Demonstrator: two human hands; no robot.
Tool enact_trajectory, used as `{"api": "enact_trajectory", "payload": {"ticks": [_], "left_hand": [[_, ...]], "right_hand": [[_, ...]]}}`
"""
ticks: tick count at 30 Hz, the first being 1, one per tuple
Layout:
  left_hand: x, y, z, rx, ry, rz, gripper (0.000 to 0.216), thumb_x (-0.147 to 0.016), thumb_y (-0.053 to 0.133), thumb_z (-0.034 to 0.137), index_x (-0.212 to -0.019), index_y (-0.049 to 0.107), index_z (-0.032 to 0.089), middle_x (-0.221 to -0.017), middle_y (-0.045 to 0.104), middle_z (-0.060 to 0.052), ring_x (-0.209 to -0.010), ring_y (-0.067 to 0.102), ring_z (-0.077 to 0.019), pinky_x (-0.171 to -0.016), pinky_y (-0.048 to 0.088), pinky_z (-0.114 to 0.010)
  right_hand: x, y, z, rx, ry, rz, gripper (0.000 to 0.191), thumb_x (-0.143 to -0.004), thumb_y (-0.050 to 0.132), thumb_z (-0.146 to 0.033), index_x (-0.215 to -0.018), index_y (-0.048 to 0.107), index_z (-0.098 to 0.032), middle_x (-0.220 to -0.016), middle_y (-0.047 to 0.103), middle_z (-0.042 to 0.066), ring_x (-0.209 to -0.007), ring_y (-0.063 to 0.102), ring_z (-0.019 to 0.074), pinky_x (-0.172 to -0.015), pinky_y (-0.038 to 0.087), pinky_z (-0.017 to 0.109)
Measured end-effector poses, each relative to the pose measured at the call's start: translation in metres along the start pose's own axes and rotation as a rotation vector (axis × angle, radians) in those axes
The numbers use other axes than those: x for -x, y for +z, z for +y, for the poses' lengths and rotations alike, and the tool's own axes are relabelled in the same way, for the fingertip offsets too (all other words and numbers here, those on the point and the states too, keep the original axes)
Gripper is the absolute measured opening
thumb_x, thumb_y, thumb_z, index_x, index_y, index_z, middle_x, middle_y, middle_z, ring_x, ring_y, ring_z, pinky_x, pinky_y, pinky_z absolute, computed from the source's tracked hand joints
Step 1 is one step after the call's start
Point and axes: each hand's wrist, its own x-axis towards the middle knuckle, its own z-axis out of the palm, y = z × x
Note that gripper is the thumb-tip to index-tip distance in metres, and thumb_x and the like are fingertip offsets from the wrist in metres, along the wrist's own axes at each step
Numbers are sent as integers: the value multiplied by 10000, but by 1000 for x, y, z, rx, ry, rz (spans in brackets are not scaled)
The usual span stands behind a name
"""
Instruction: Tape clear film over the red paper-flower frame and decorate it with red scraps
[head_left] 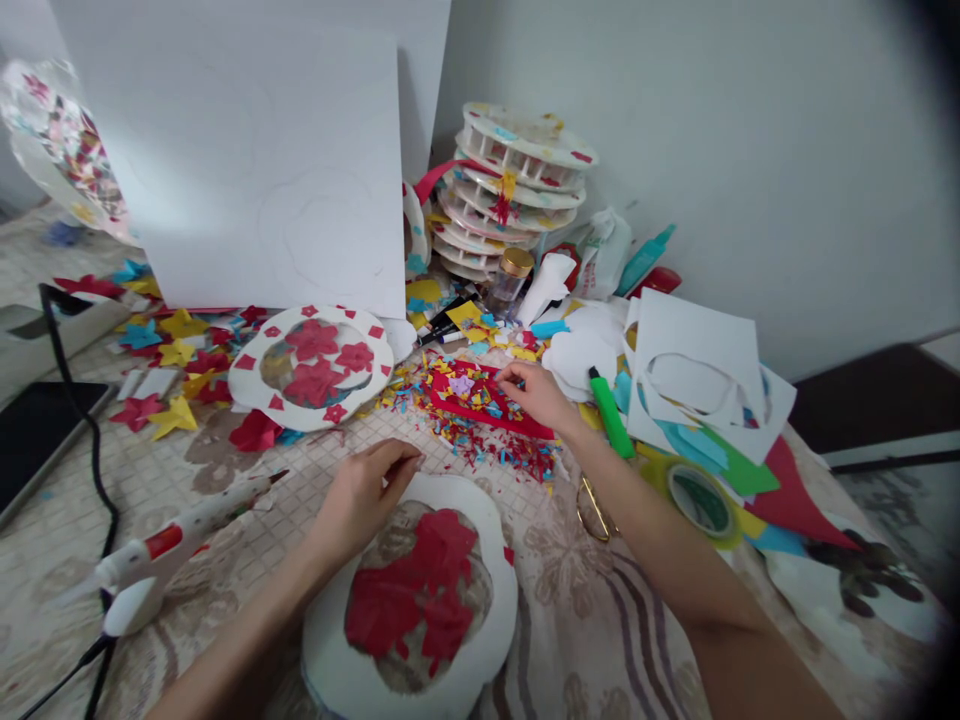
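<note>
A white scalloped foam-like frame (491,525) lies close to me, with red paper flowers (446,550) on the clear film in its middle. One small red piece (509,555) sits on its right edge. My left hand (367,490) rests at the frame's top left, fingers curled and pinched together; anything between them is too small to see. Farther off, my right hand (536,390) reaches over a heap of tiny coloured paper bits (480,410) on red paper (536,428). Its fingertips are pinched at the bits, and what they hold cannot be made out.
A finished-looking frame (247,370) with red shapes lies left of the heap. A glue gun (165,545) with its cord is at left. Gold-handled scissors (592,512), a green marker (611,415) and tape (701,498) lie right. Stacked frames (517,190) stand behind.
</note>
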Motion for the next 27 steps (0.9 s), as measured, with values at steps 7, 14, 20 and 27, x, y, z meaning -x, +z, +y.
{"api": "enact_trajectory", "payload": {"ticks": [7,14,20,27], "left_hand": [[1,0,0,47,-21,11,180,-898,480,277,-866,625,176,-758,671,-31,-633,592,-128,-589,443,-234],[0,1,4,316,-165,-28,226,-871,533,350,-943,618,154,-772,662,-39,-667,626,-140,-607,484,-247],[3,1,10,504,-210,-49,249,-849,563,385,-845,600,139,-721,632,-33,-632,596,-122,-585,490,-238],[15,-9,16,640,-283,-64,262,-824,577,400,-785,588,141,-712,644,-33,-593,569,-103,-573,478,-234]], "right_hand": [[18,0,-24,-151,29,12,100,-804,534,-235,-812,614,-177,-797,648,19,-728,577,148,-671,430,275],[59,29,-89,-430,13,-187,87,-820,517,-225,-853,584,-181,-795,629,5,-673,554,118,-617,431,245],[69,46,-111,-470,-17,-190,81,-818,503,-169,-844,578,-183,-785,626,4,-713,578,118,-630,449,238],[82,51,-115,-478,-108,-94,195,-830,501,-152,-1014,542,-203,-908,628,37,-791,605,133,-668,501,260]]}}
